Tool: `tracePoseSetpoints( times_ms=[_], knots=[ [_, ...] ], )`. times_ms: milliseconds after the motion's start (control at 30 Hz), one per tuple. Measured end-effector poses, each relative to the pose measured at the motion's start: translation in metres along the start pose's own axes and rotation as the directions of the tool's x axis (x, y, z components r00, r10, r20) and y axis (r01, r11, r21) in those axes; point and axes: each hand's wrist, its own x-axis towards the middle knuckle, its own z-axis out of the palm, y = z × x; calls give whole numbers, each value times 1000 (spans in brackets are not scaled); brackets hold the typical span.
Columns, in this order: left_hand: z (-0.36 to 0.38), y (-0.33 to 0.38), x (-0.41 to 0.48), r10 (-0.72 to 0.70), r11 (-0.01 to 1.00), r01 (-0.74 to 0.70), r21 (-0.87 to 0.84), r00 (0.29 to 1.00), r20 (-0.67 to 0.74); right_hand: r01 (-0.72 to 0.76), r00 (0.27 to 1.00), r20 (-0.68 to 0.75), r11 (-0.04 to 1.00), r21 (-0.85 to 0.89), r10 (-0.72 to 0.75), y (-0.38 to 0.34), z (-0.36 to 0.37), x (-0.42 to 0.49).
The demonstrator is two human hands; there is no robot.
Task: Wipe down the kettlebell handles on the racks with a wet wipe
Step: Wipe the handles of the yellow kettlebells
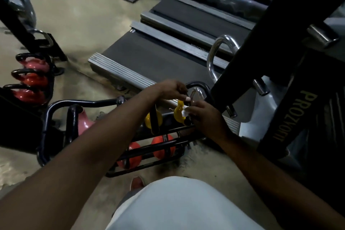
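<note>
Kettlebell handle [194,92], chrome loop on the yellow kettlebell [178,113], at the 3 o'clock end of the rack [56,103]. Probably heavy, rigid and slick once damp, so best steadied at the crown. Pinched there, it seems, by the left hand [172,88]. Wet wipe [184,112], soft and light, bunched in the right hand [205,115] against the handle's side. Rough pale floor [84,24]; treadmill [149,58] at 12 o'clock, machine frame [280,43] crowding in at 2.

I'm looking into a gym: treadmill decks [149,58] lie side by side on the floor [84,24], coloured kettlebells [34,80] sit in black tubular racks [56,103], and a heavy machine frame [291,127] with yellow lettering and chrome handles [211,56] stands at right.
</note>
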Motion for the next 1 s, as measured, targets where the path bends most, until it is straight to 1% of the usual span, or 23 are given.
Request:
tracePoseSetpoints(
  times_ms=[67,100,133,200,233,333,433,467,567,633,733,800,867,933,1000],
  knots=[
    [5,-2,8,26,999,-26,-20,999,-36,-7,1000,23,998,-59,8,-2,0,-3],
    [8,-2,11,32,999,-34,-42,999,-45,5,1000,29,992,-129,-1,-3,-1,-2],
    [11,0,14,38,997,-42,-69,998,-52,37,999,27,977,-210,-32,-3,-1,0],
    [16,5,18,35,991,-44,-124,997,-73,107,994,5,949,-296,-111,-2,-1,12],
    [17,8,20,27,989,-39,-143,996,-83,98,994,-10,938,-333,-107,0,0,18],
    [21,16,27,2,984,-20,-179,995,-101,-68,998,-44,897,-436,55,-7,10,18],
    [24,26,32,-26,987,10,-160,995,-98,-104,991,17,848,-519,132,-9,19,3],
    [25,31,33,-33,991,20,-131,995,-99,-128,985,30,846,-517,167,-7,18,4],
    [27,42,38,-53,998,50,-34,994,-98,-218,969,-8,835,-505,247,-1,12,10],
    [27,46,42,-67,997,65,-32,996,-66,-261,957,-16,837,-482,290,1,16,0],
    [24,50,44,-82,996,81,-37,996,-26,-290,950,-19,860,-420,311,7,21,-13],
    [22,52,42,-89,996,88,-33,996,-17,-357,925,-3,863,-357,381,7,14,-9],
    [22,53,41,-103,994,102,-38,994,-29,-314,939,19,881,-355,343,4,7,-5],
    [23,54,39,-122,992,121,-21,991,-53,-268,956,11,887,-377,293,-1,6,0],
    [24,54,37,-152,988,152,-8,984,-92,-254,962,-10,884,-392,271,-3,9,4]
  ],
)
